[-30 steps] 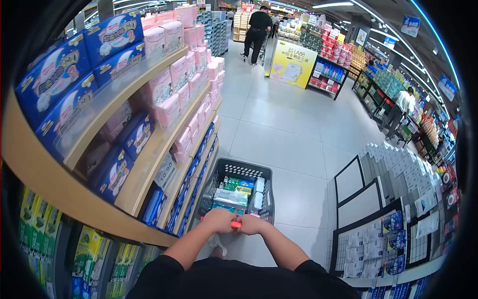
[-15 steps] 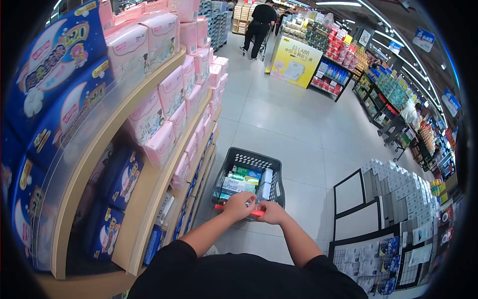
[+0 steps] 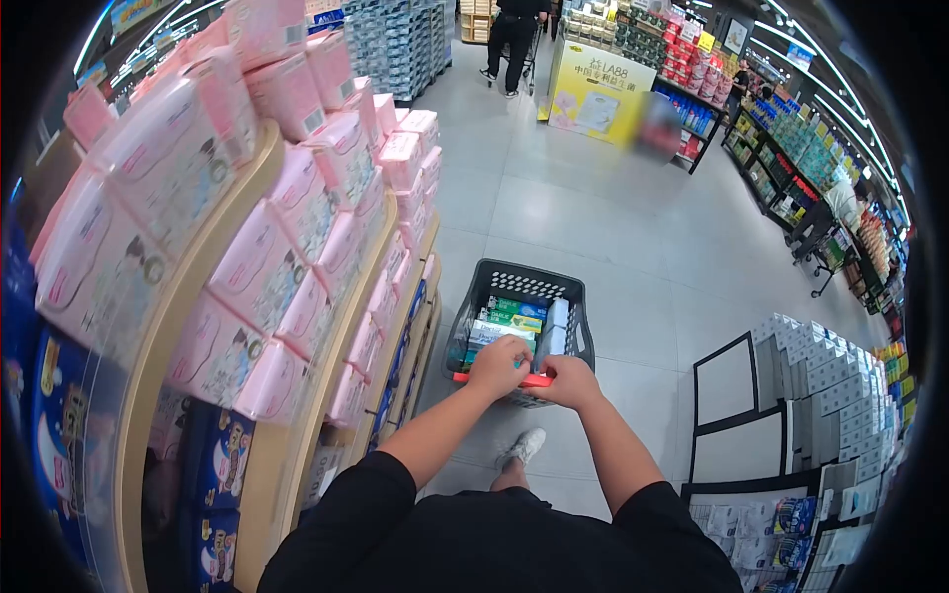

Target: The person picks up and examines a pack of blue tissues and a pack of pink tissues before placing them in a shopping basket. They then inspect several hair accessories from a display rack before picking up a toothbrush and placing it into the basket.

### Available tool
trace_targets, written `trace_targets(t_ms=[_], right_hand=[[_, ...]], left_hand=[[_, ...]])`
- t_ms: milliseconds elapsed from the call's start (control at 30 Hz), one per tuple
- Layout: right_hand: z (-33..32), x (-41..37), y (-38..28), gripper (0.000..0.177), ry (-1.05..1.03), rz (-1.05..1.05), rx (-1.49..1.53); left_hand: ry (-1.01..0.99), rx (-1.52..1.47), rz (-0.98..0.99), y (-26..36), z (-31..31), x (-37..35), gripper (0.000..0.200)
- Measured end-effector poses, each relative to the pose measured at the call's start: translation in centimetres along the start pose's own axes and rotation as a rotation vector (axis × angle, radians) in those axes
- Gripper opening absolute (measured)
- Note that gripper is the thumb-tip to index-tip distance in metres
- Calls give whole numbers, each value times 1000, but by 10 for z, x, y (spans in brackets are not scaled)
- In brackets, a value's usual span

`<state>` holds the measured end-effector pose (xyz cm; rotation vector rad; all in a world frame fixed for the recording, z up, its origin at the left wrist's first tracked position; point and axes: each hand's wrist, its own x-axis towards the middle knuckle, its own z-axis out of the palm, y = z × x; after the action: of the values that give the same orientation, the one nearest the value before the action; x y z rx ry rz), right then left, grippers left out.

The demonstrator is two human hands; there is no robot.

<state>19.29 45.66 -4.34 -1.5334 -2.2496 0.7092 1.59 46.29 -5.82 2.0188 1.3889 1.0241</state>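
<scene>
A dark grey basket (image 3: 579,326) with perforated walls stands in front of me, holding several boxes, among them green and white cartons (image 3: 509,321) and a pale blue-white pack (image 3: 555,331). Along its near side runs a red handle (image 3: 537,381). My left hand (image 3: 499,366) is closed at the left part of this handle, fingers curled; the fingertips are partly hidden. Wrapped round the handle's right part is my right hand (image 3: 568,381). The two hands are close together.
Shelves of pink packs (image 3: 257,262) rise close on the left. White boxes (image 3: 840,385) are stacked at the right beside black-framed panels (image 3: 727,381). A yellow display (image 3: 598,96) stands ahead. A person in black (image 3: 514,44) with a cart and another person (image 3: 840,208) are farther off.
The pink shelves have come nearer and fill more of the left side. Basket and hands appear farther right and slightly higher, and a white shoe now shows below. Both hands remain at the handle.
</scene>
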Motion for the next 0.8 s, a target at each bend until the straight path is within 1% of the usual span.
trace_targets(t_ms=[133, 300, 433, 533, 633, 733, 800], right_hand=[[-11, 53, 34, 51, -23, -44, -1], [-36, 117, 62, 51, -72, -57, 0], [-58, 174, 87, 50, -143, -83, 40], [-67, 215, 106, 51, -119, -70, 30], [-83, 254, 122, 52, -144, -69, -3], [-92, 299, 139, 51, -132, -85, -29], [-98, 329, 151, 52, -114, -103, -24]], left_hand=[[-68, 7, -98, -18, 10, 55, 11], [-63, 14, -151, -37, 21, 122, 10], [9, 50, -143, -50, 32, 179, 11], [56, 83, -152, -63, 37, 218, 12], [70, 93, -141, -77, 44, 258, 12], [101, 126, -212, -93, 52, 299, 12], [145, 100, -217, -105, 57, 327, 12]])
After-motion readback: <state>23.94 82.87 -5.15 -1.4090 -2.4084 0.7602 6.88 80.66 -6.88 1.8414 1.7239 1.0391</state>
